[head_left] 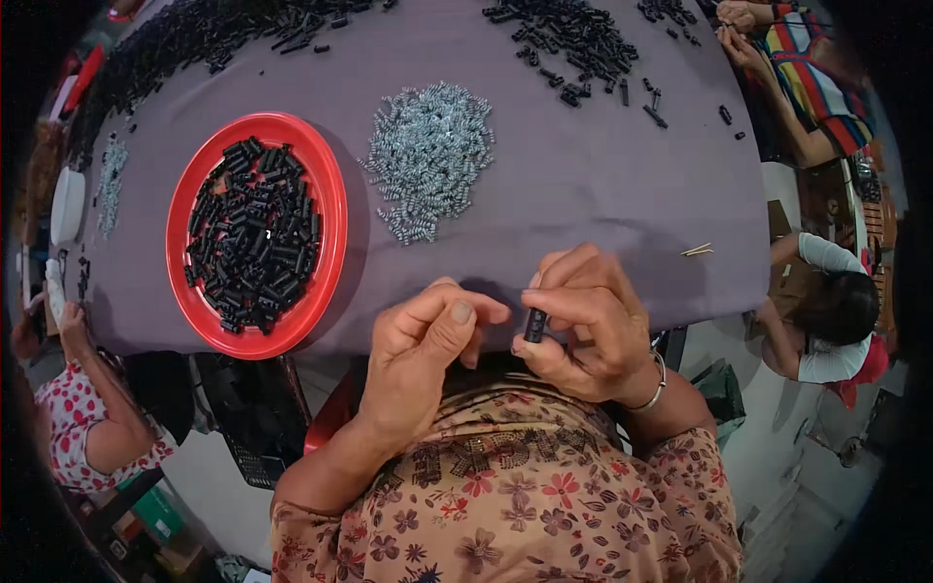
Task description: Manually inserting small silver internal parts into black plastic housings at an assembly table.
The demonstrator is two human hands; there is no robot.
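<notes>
My right hand [598, 330] pinches a small black cylindrical plastic piece [535, 325] upright between thumb and fingertips, just off the table's near edge. Beside it, a short gap away, my left hand [423, 335] is closed, its thumb lying against the bent index finger. Whatever those left fingers may hold is hidden. Beyond the left hand lies a heap of small silvery coil springs [431, 155]. A red oval tray [335, 238] to the left carries many similar black plastic pieces [255, 233].
More black pieces form large heaps at the far left [194, 44] and far right [578, 44] of the grey-covered table [622, 175]. Thin tan sticks [698, 250] lie near the right edge. Other people sit at the left [97, 418] and right [826, 301].
</notes>
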